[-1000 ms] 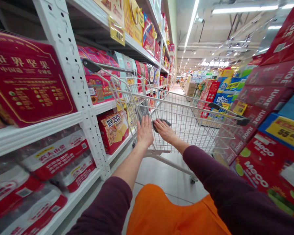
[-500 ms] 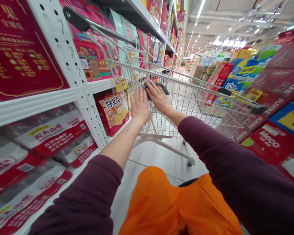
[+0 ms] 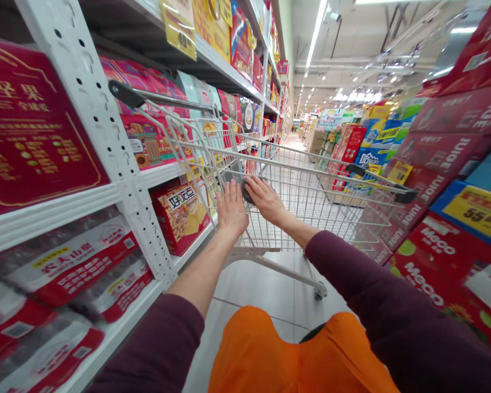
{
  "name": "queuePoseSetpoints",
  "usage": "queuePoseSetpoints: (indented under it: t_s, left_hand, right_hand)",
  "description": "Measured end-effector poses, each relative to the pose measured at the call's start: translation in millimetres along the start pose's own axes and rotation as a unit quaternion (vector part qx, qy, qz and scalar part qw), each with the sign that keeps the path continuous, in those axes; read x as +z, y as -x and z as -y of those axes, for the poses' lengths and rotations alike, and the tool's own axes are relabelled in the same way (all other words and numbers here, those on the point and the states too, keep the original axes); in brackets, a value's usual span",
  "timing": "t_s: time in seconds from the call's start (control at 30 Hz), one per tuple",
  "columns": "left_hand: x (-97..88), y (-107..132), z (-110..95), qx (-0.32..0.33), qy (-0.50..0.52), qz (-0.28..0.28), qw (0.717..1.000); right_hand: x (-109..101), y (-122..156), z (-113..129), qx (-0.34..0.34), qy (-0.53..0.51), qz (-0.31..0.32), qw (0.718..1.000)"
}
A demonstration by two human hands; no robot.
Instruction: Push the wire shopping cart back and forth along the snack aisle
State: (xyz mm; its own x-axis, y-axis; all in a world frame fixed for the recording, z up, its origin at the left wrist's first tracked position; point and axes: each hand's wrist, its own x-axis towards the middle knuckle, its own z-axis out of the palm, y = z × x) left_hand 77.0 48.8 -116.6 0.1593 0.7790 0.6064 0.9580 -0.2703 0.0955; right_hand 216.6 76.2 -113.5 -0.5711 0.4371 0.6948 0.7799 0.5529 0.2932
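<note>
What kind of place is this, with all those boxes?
It's most likely a supermarket. There's a shopping cart, shelves stacked with boxes and packs, and a big yellow price tag.

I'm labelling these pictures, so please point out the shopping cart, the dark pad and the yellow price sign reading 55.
Shopping cart [image 3: 311,202], head view: its wire mesh.
Dark pad [image 3: 247,195], head view: its uncovered left edge.
Yellow price sign [image 3: 478,212], head view: middle of its face.
</note>
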Motion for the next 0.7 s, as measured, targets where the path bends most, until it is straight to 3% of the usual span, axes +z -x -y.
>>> queuePoseSetpoints:
  t_s: [0.1,0.17,0.5,0.6,0.7]
  left_hand:
    - [-7.6,-13,-5,-0.008,0.003,-0.022,1.0]
    - [-10.6,-18,-7,-0.007,0.002,-0.029,1.0]
    - [10.2,17,-10,0.033,-0.043,0.046,0.997]
    - [12.3,20,-12,0.041,-0.044,0.053,0.997]
    - [7.8,13,-12,0.041,-0.037,0.036,0.998]
  right_hand:
    - [-21,-18,-16,0.023,0.013,-0.011,1.0]
    - [-22,-19,-22,0.024,0.015,0.003,1.0]
    - [31,58,-8,-0.033,0.023,0.054,0.998]
    - [32,69,-6,-0.048,0.025,0.066,0.996]
    - [16,51,-10,-0.035,0.016,0.043,0.998]
